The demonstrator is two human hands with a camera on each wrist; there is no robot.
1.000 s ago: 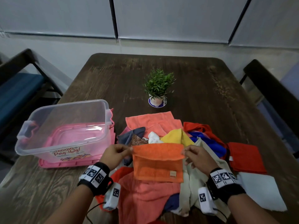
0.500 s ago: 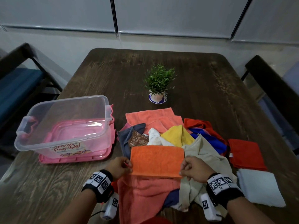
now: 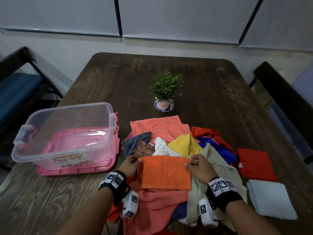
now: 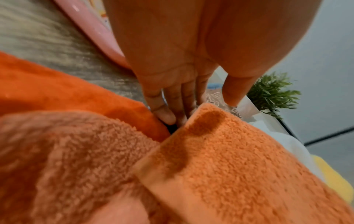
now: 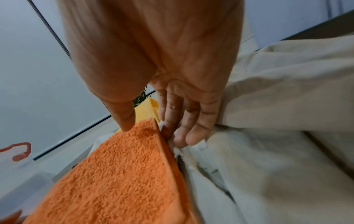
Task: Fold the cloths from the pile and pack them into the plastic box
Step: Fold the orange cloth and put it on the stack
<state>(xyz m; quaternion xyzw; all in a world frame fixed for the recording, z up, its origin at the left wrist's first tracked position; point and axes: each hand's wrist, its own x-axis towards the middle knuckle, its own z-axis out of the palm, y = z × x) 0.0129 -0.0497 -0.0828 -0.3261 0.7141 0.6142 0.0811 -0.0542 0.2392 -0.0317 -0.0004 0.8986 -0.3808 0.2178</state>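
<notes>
- Here the folded orange cloth [image 3: 164, 173] lies atop the pile [image 3: 177, 150] on the table [image 3: 211, 92].
- Left hand [image 3: 129, 165] pinches its far left corner; right hand [image 3: 200, 168] pinches the far right one.
- The plastic box [image 3: 64, 133] stands left, on its pink lid [image 3: 76, 170].

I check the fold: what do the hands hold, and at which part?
Both hold the orange cloth by its far corners: left hand pinches the left corner, right hand the right.

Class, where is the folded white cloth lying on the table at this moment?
In the head view, the folded white cloth lies at the table's near right, just nearer than the folded red cloth.
</notes>
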